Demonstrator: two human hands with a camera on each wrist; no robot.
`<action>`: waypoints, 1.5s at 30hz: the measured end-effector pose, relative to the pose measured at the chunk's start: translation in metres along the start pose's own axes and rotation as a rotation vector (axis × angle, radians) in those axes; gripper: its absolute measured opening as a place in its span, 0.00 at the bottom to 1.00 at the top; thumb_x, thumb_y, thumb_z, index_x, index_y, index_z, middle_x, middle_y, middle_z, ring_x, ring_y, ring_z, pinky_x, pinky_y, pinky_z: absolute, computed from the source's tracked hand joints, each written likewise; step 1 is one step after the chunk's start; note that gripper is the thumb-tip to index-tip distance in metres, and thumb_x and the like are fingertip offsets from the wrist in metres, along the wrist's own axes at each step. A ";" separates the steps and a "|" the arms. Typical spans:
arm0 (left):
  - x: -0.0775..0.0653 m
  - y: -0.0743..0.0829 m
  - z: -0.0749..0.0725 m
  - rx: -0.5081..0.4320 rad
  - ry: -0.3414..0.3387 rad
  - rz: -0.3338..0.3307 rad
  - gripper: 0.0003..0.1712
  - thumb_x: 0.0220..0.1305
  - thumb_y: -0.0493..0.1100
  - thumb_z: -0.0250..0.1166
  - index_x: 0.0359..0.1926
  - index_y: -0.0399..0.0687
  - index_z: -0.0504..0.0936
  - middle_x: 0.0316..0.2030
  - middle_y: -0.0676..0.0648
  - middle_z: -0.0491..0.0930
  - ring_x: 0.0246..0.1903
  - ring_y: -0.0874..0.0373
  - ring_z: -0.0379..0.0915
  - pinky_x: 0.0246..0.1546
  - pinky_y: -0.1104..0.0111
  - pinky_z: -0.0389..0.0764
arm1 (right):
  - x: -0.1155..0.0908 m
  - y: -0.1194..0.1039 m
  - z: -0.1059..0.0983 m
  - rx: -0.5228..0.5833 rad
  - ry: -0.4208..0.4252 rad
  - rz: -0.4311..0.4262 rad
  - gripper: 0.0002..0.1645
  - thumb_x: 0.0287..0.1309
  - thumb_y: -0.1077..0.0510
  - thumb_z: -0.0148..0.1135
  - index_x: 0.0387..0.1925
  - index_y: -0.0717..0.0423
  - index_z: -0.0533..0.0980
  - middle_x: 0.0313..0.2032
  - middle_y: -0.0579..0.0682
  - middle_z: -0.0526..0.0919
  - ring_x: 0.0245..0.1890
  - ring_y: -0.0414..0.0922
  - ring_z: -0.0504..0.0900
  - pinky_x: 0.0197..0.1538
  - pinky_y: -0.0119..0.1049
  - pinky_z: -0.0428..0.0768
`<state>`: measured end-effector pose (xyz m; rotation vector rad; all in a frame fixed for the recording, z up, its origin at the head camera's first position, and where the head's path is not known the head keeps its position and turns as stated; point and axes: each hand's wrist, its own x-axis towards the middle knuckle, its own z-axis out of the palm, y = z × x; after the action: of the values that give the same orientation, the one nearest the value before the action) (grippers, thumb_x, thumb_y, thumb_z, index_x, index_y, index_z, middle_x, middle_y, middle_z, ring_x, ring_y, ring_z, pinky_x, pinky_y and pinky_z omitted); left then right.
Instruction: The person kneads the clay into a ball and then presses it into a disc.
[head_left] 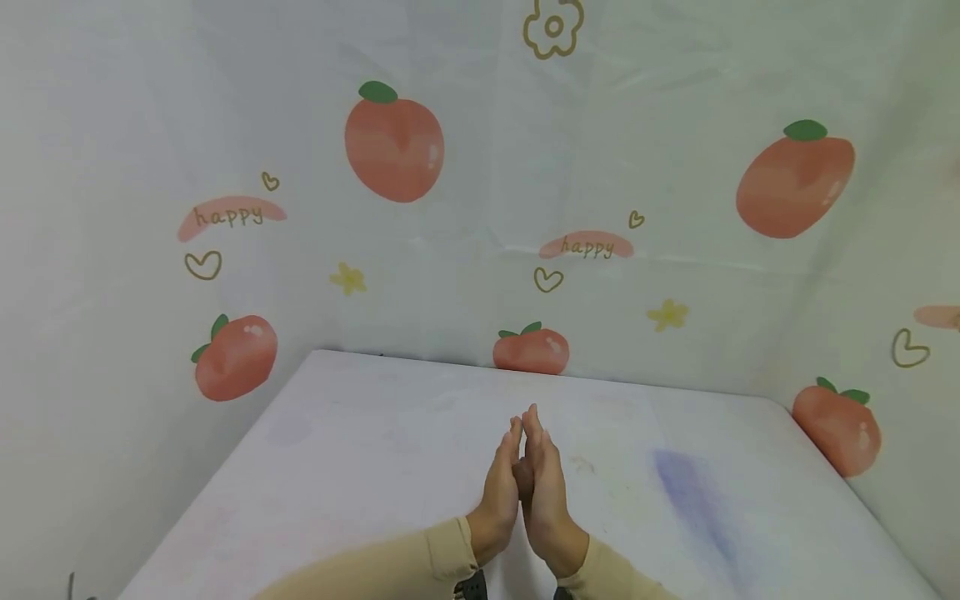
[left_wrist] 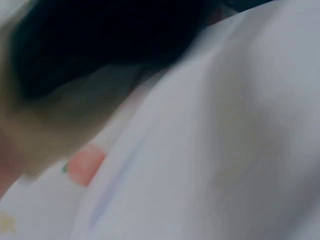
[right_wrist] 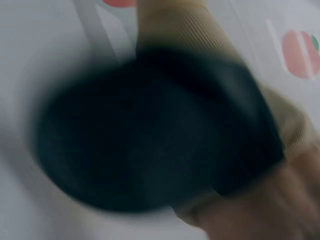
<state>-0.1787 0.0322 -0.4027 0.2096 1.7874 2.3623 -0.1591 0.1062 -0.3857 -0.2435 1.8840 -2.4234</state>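
Palm to palm, my left hand (head_left: pixel 498 493) and right hand (head_left: pixel 550 497) point up and away over the table, their fingers straight. Between the palms a small brown lump (head_left: pixel 524 478) is pressed, perhaps clay or dough; the hands cover most of it. In the right wrist view, a large dark blurred shape (right_wrist: pixel 155 135) blocks the middle, with blurred skin at the lower right. The left wrist view shows a dark shape, a blurred sleeve and the table, but no lump.
A white table (head_left: pixel 360 450) lies under the hands, with a blue-purple smear (head_left: pixel 693 500) to the right. Behind and beside it hangs a pale curtain (head_left: pixel 465 233) printed with red fruit, hearts and flowers. A thin dark object (head_left: pixel 71 586) shows at the lower left.
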 end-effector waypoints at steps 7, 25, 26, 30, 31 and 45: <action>-0.022 -0.009 0.007 0.111 -0.068 0.106 0.36 0.77 0.60 0.24 0.77 0.46 0.35 0.77 0.49 0.31 0.75 0.50 0.21 0.71 0.44 0.26 | 0.019 0.000 -0.015 -0.031 0.048 -0.021 0.41 0.72 0.34 0.17 0.76 0.49 0.30 0.77 0.49 0.29 0.75 0.49 0.26 0.74 0.56 0.29; -0.002 0.009 0.005 0.062 -0.055 0.046 0.44 0.73 0.69 0.25 0.76 0.46 0.36 0.77 0.47 0.32 0.75 0.53 0.22 0.72 0.47 0.29 | -0.007 -0.002 -0.003 -0.101 0.027 0.032 0.38 0.73 0.35 0.21 0.77 0.45 0.38 0.77 0.47 0.31 0.75 0.50 0.25 0.72 0.60 0.30; 0.001 0.009 0.003 0.055 -0.061 0.038 0.45 0.71 0.71 0.25 0.77 0.47 0.36 0.77 0.48 0.33 0.75 0.53 0.22 0.72 0.47 0.29 | -0.008 -0.005 -0.004 -0.091 0.016 0.026 0.38 0.74 0.36 0.20 0.77 0.46 0.38 0.77 0.47 0.30 0.75 0.50 0.24 0.72 0.60 0.29; 0.004 0.004 0.002 0.092 -0.099 0.045 0.45 0.71 0.71 0.24 0.77 0.48 0.37 0.77 0.48 0.35 0.75 0.52 0.23 0.72 0.47 0.28 | 0.001 -0.015 -0.012 -0.045 0.004 -0.042 0.39 0.75 0.38 0.19 0.76 0.55 0.34 0.76 0.48 0.28 0.74 0.48 0.21 0.72 0.57 0.25; 0.002 0.003 0.003 0.105 -0.111 0.055 0.43 0.72 0.69 0.23 0.77 0.48 0.36 0.77 0.47 0.34 0.75 0.52 0.23 0.73 0.47 0.28 | 0.005 -0.016 -0.014 -0.039 0.015 -0.060 0.39 0.75 0.38 0.19 0.76 0.55 0.34 0.76 0.47 0.28 0.74 0.47 0.21 0.73 0.56 0.25; -0.033 -0.002 0.015 0.132 -0.133 0.139 0.37 0.78 0.56 0.23 0.74 0.38 0.26 0.75 0.37 0.36 0.74 0.45 0.30 0.73 0.50 0.37 | 0.031 0.005 -0.033 -0.086 0.158 -0.057 0.36 0.75 0.41 0.19 0.76 0.49 0.32 0.76 0.45 0.23 0.74 0.47 0.18 0.72 0.57 0.23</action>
<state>-0.1426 0.0398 -0.4011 0.5122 1.9225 2.2596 -0.1951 0.1319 -0.3954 -0.1139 2.0768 -2.4675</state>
